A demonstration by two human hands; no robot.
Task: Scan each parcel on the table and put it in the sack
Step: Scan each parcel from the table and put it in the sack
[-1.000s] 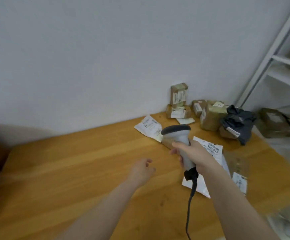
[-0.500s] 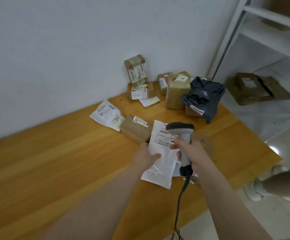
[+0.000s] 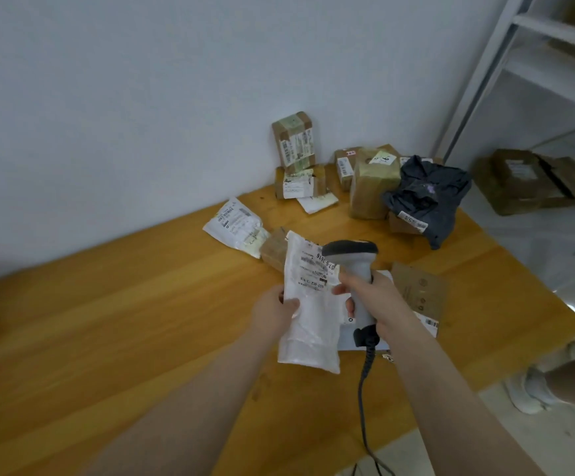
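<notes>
Cable (image 3: 360,396) drops from the barcode scanner (image 3: 354,266) past the near edge of the surface (image 3: 107,321) and is cut off at frame bottom. That near edge runs diagonally up to the right corner. A person's shoe (image 3: 526,389) and leg are on the floor just past it.

Right hand (image 3: 378,300): fingers wrapped round the scanner handle, forefinger out toward the mailer's right edge. Trigger contact: can't tell.

Left hand (image 3: 274,312): thumb and fingers pinch the left edge of the white mailer (image 3: 310,321), held up off the surface with the label end up. Scanner head is just beside the label's right end. Label text is blurred.

Left of the left hand, bare wood runs out to the frame edge.

Under the right hand is a flat pale parcel (image 3: 346,338), mostly hidden. Cardboard envelope (image 3: 420,290) lies near the right edge.

Behind the held mailer is a small brown box (image 3: 274,249), half hidden, touching a second white mailer (image 3: 234,223).

Far corner by the wall: two stacked boxes (image 3: 294,146), tall taped box (image 3: 373,187), grey poly bag (image 3: 423,194) slumped on a low box (image 3: 404,223) near the right edge.

Beyond: white rack (image 3: 485,80), with blurred cartons (image 3: 533,180) on its low shelf.
</notes>
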